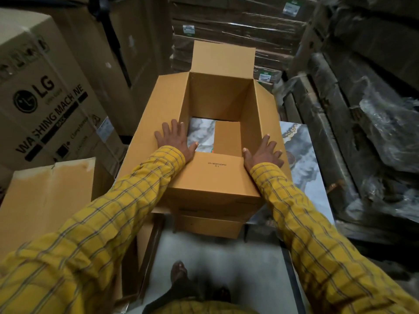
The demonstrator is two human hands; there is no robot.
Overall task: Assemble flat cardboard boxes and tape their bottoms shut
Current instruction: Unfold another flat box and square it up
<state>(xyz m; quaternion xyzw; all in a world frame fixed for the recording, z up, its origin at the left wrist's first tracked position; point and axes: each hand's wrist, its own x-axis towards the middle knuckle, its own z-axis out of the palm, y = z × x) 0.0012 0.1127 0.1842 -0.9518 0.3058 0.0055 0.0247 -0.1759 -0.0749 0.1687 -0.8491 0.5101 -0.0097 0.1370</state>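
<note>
An opened brown cardboard box [215, 100] stands on a marble-patterned surface [301, 159] with its upper flaps spread out. Its bottom is not shut: the marble shows through beside one inner flap. The near flap [217, 175] is folded inward and downward towards me. My left hand [175, 138] lies flat, fingers spread, on the left side flap. My right hand [264, 152] lies flat with spread fingers on the right side flap. Neither hand grips anything. No tape is in view.
A large LG washing machine carton [43, 98] stands at left, with a flat brown cardboard sheet [47, 198] leaning below it. Stacks of wrapped flat cartons [238, 30] fill the back. Dark plastic-wrapped bundles [362, 132] line the right. My foot [179, 271] stands on the grey floor.
</note>
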